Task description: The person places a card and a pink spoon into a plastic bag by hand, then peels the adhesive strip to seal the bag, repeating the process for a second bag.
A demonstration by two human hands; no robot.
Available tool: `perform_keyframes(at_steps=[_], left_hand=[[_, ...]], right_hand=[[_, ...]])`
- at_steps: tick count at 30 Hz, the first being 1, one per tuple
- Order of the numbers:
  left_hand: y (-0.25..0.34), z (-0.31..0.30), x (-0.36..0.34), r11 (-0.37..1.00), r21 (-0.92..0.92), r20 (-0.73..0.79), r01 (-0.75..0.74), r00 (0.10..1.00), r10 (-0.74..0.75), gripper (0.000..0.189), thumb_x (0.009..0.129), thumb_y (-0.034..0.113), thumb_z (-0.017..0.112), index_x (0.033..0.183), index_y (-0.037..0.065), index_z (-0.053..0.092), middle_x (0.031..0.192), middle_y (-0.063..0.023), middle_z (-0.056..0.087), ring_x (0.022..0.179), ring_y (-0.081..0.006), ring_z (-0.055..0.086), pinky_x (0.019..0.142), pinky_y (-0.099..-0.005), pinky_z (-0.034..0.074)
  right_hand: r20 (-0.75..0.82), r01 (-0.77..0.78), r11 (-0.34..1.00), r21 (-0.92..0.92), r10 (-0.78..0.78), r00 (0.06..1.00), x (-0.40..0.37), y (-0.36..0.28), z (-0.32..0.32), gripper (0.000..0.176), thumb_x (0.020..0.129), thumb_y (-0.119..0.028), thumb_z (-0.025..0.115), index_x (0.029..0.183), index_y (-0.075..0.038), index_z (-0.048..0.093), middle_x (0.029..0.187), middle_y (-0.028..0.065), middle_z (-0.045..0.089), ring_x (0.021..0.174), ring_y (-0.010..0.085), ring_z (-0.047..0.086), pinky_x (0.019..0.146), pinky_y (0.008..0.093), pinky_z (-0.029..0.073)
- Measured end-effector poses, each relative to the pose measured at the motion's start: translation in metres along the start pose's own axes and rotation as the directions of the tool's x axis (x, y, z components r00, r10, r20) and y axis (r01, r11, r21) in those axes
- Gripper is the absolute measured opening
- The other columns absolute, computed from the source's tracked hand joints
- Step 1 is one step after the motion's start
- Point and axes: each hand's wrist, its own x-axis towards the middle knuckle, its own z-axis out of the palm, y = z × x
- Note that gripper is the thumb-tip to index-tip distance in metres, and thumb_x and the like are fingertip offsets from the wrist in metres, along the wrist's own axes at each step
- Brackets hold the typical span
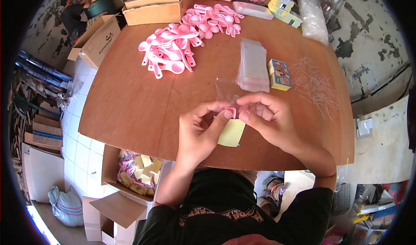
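My left hand (201, 125) is closed, its thumb pressed on a pink plastic spoon (234, 112) of which only a small end shows. A pale yellow card (232, 133) hangs just below the thumb, over the table's near edge. Above the fingers stands a thin clear plastic bag (226, 89). With curled fingers, my right hand (271, 117) pinches at the bag's near edge; the exact contact is hard to see. Beyond the hands lie a stack of clear bags (252, 67), a stack of printed cards (280, 74) and scattered thin clear strips (316, 84).
Pink spoons (171, 50) are heaped on the brown table (125, 102). A cardboard box (154, 6) and bundled yellow cards (284, 8) sit at the back. Below the table's left front is an open carton (112, 169) of packed pieces. Another person (73, 17) is at far left.
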Motion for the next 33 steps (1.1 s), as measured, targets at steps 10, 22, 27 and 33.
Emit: perform_keyframes(at_steps=[10,22,27,33], left_hand=[[-0.008,-0.009,0.000,0.994,-0.108,-0.001,0.017,1.000,-0.017,0.018,0.092,0.006,0.059,0.105,-0.005,0.063,0.094,-0.0096,0.069,0.084,-0.0108,0.063,0.073,-0.0233,0.051],[-0.011,-0.022,0.000,0.979,-0.198,0.090,-0.045,0.994,0.064,0.015,0.092,-0.002,0.052,0.100,-0.003,0.064,0.098,-0.0123,0.069,0.090,-0.0143,0.064,0.080,-0.0265,0.050],[-0.010,-0.022,0.000,0.978,-0.203,0.113,-0.052,0.991,0.076,0.015,0.092,-0.003,0.050,0.097,-0.003,0.064,0.100,-0.0135,0.068,0.092,-0.0169,0.064,0.083,-0.0282,0.050],[-0.007,-0.020,-0.002,0.966,-0.258,0.116,-0.014,0.992,0.045,0.010,0.090,-0.004,0.054,0.099,-0.003,0.059,0.105,-0.0166,0.066,0.100,-0.0221,0.063,0.084,-0.0314,0.051]], right_hand=[[-0.003,0.026,0.996,-0.090,-0.026,1.000,-0.007,0.002,-0.009,0.016,0.089,-0.001,0.059,0.104,0.005,0.062,0.100,0.0096,0.064,0.094,0.0136,0.062,0.081,0.0249,0.051],[0.142,0.198,0.978,-0.067,-0.187,0.972,-0.004,0.005,-0.019,0.021,0.086,0.013,0.049,0.095,0.004,0.065,0.095,0.0107,0.064,0.085,0.0121,0.060,0.072,0.0238,0.047],[0.140,0.187,0.977,-0.102,-0.172,0.975,-0.005,0.004,-0.019,0.018,0.085,0.012,0.051,0.095,0.004,0.065,0.094,0.0106,0.064,0.084,0.0112,0.060,0.071,0.0236,0.047],[0.140,0.185,0.978,-0.098,-0.170,0.975,-0.007,0.001,-0.012,0.009,0.085,0.005,0.060,0.093,0.003,0.064,0.091,0.0096,0.063,0.083,0.0112,0.060,0.070,0.0231,0.049]])
